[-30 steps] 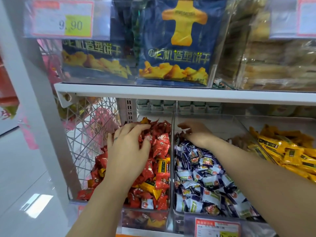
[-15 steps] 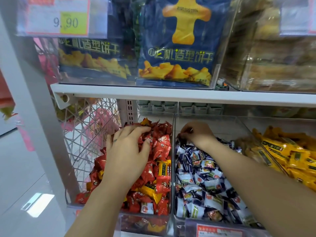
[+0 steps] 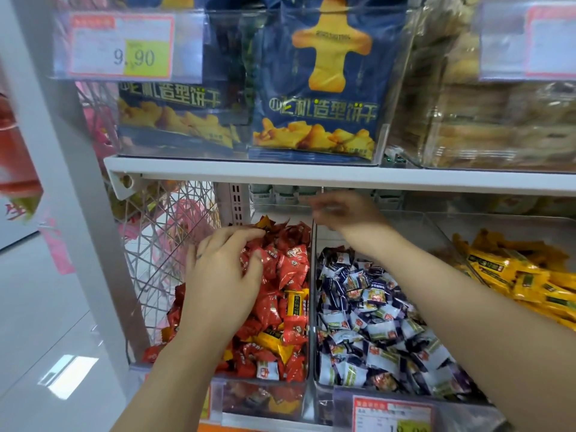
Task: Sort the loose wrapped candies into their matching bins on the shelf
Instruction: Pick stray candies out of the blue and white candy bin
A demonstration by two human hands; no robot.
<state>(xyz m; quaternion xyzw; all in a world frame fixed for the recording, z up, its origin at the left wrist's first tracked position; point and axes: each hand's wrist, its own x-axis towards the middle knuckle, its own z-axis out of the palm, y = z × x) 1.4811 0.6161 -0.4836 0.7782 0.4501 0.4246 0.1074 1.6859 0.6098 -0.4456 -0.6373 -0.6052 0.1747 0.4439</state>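
Three clear bins stand side by side on the lower shelf. The left bin (image 3: 265,400) holds red wrapped candies (image 3: 290,263), with stray yellow candies (image 3: 294,304) and a white one (image 3: 267,371) among them. My left hand (image 3: 218,272) rests on this red pile, fingers bent loosely over it. The middle bin (image 3: 325,397) is full of blue-and-white candies (image 3: 374,328). My right hand (image 3: 343,210) is blurred, raised over the back of that bin at the divider; what it holds is hidden. The right bin (image 3: 436,226) holds yellow candies (image 3: 511,272).
The white upper shelf (image 3: 311,174) hangs low just above my right hand, carrying blue biscuit bags (image 3: 314,88) in clear boxes. A grey upright post (image 3: 78,182) and a wire mesh side panel (image 3: 162,232) close off the left. Price labels (image 3: 392,416) front the bins.
My right hand has lifted out of the blue-and-white candies and moved up and left toward the divider. My left hand stays on the red pile.
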